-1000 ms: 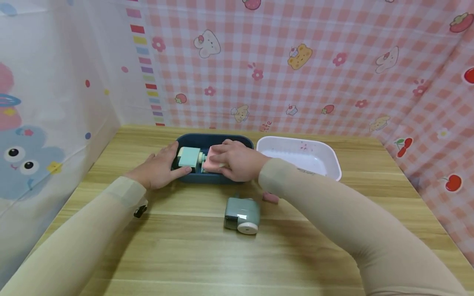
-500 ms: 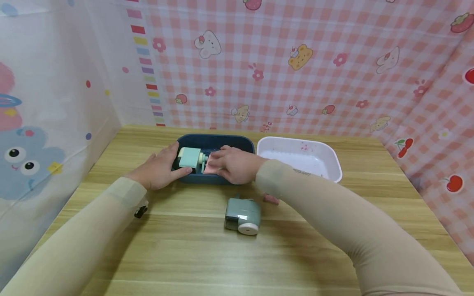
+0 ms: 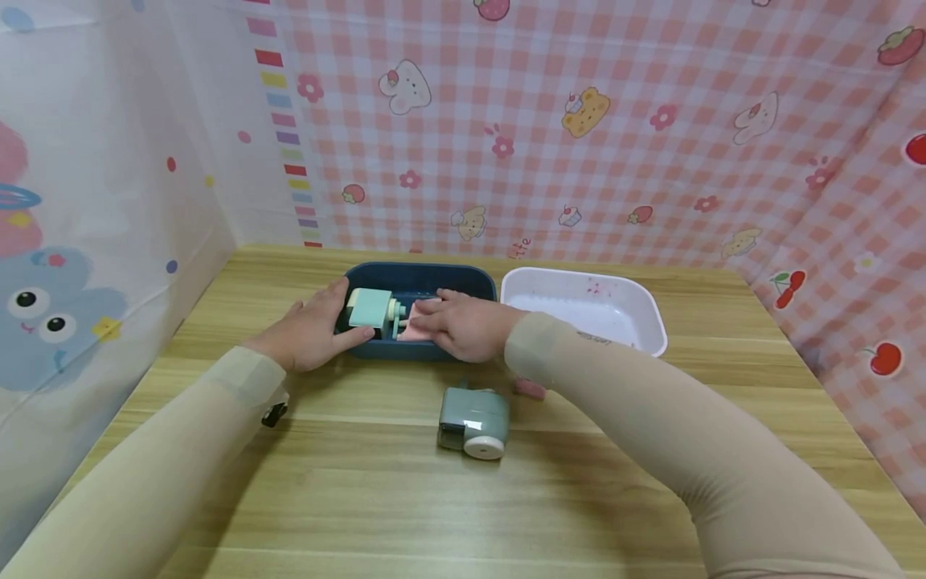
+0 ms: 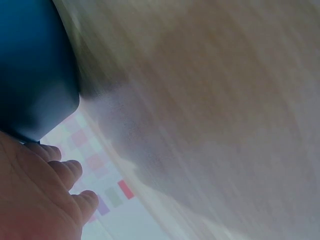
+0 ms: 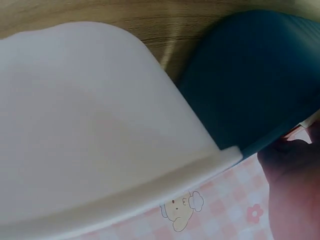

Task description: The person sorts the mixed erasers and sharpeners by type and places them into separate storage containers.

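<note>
In the head view my left hand (image 3: pixel 311 328) grips the left end of a dark blue plastic basin (image 3: pixel 419 351), its thumb over the front rim. Inside lies a mint-green crank pencil sharpener (image 3: pixel 372 308), its crank side facing right. My right hand (image 3: pixel 473 323) reaches into the right half and holds a pink boxy thing (image 3: pixel 419 326), which its fingers mostly cover; its kind is unclear. The left wrist view shows the fingers of my left hand (image 4: pixel 40 190) beside the basin's end. At the right wrist view's edge, my right hand (image 5: pixel 295 180) is partly visible past the basin's rim.
A white basin (image 3: pixel 654 322) stands right of the blue one. On the wooden table (image 3: pixel 347 482) in front sits a grey-green crank pencil sharpener (image 3: pixel 473 422). A small dark pink piece (image 3: pixel 530 389) lies by my right sleeve. A checked cloth (image 3: pixel 535 193) hangs behind.
Over the last second the pink thing has been lowered and turned flatter in the blue basin under my right hand. My left hand stays in place.
</note>
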### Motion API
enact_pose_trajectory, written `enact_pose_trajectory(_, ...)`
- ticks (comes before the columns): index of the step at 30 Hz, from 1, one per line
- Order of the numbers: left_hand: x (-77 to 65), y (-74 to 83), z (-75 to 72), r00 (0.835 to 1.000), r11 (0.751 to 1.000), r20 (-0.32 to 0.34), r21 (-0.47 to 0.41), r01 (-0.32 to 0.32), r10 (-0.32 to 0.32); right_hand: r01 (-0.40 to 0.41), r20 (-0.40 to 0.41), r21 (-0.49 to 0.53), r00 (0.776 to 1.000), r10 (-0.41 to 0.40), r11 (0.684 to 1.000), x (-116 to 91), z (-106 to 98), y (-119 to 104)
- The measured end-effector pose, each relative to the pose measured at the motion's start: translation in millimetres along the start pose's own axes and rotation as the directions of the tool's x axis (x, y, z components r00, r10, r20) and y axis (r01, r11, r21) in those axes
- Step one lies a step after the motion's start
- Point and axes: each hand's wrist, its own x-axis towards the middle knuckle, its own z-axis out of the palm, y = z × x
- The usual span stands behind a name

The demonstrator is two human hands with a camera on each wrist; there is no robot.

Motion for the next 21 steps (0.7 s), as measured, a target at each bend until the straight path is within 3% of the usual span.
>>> enact_pose_trajectory(12, -1.9, -0.5, -1.1, 1.0, 1.0, 0.017, 0.0, 0.008, -0.008, -0.059, 0.046, 0.043, 0.997, 0.057, 0.997, -1.9, -5.3, 4.1)
enact_pose_trajectory(21, 1.1, -2.0, 1.0, 1.0, 1.0, 0.011, -0.004, 0.009, -0.009, 0.016, 0.062, 0.045, 0.998, -0.019, 0.999, 2.7, -6.0, -1.1)
